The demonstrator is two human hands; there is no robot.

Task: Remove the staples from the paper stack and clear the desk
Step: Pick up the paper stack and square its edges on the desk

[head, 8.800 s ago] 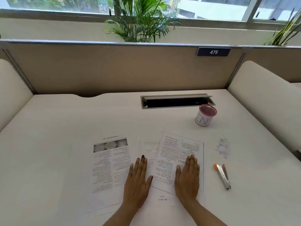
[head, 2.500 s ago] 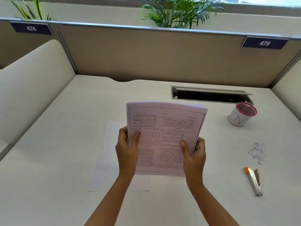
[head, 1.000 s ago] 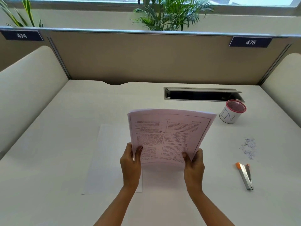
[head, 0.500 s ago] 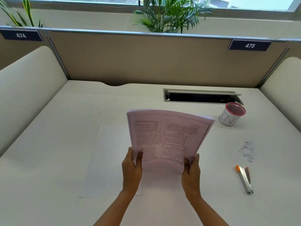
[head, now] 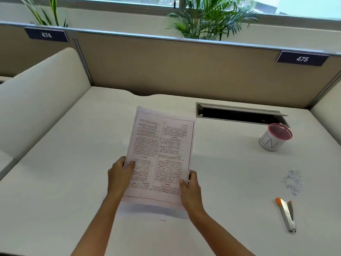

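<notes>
Above the middle of a pale surface (head: 64, 182), a paper stack (head: 160, 154) is held tilted, the left hand (head: 119, 175) gripping its left edge and the right hand (head: 191, 187) its right. A stapler-like tool (head: 287, 215) and staples (head: 293, 183) (a loose heap) lie at right, so stapling looks undone but clearing unfinished.

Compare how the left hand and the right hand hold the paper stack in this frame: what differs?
The left hand grips the left edge of the paper stack higher up; the right hand grips the right edge lower, near the bottom corner. The left thumb reaches in over the printed column; the right thumb stays by the margin. Shared: each pinches the stack with its thumb on the printed face, the other fingers behind the sheets.
</notes>
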